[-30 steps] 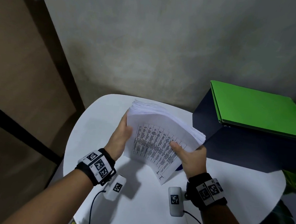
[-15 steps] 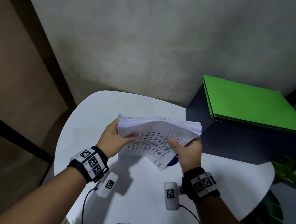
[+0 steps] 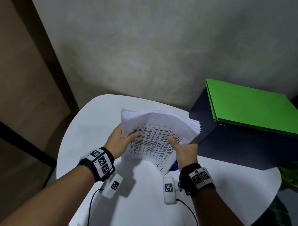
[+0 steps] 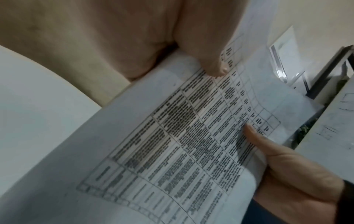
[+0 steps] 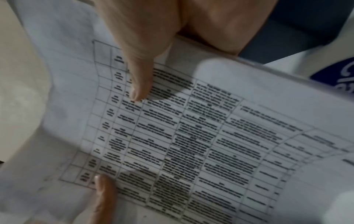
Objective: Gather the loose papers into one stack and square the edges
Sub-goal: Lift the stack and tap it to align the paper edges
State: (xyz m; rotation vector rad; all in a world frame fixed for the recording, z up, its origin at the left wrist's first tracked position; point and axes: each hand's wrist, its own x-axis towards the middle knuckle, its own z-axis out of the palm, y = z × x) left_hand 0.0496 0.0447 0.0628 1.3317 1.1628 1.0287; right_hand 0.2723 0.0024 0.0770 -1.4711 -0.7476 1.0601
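A thick stack of white papers (image 3: 158, 129), its top sheet printed with a table, is held upright over the white round table (image 3: 91, 126), bowed in the middle. My left hand (image 3: 124, 139) grips its left side, thumb on the printed face. My right hand (image 3: 182, 146) grips the right side, thumb on the face too. In the left wrist view the printed sheet (image 4: 172, 144) fills the frame under my left thumb (image 4: 212, 60). The right wrist view shows the sheet (image 5: 191, 136) with my right thumb (image 5: 139, 78) pressed on it. The fingers behind the stack are hidden.
A dark navy box (image 3: 238, 144) stands at the table's right, with a green folder (image 3: 253, 108) lying on top. A blue round label (image 3: 173, 166) peeks out under the stack. Plant leaves (image 3: 291, 175) hang beyond the right rim. A grey wall rises behind.
The stack has swung from tilted to roughly level and then tipped upright and bowed; my left hand shifted from its back edge to a thumb-on-face grip. Both hands kept hold.
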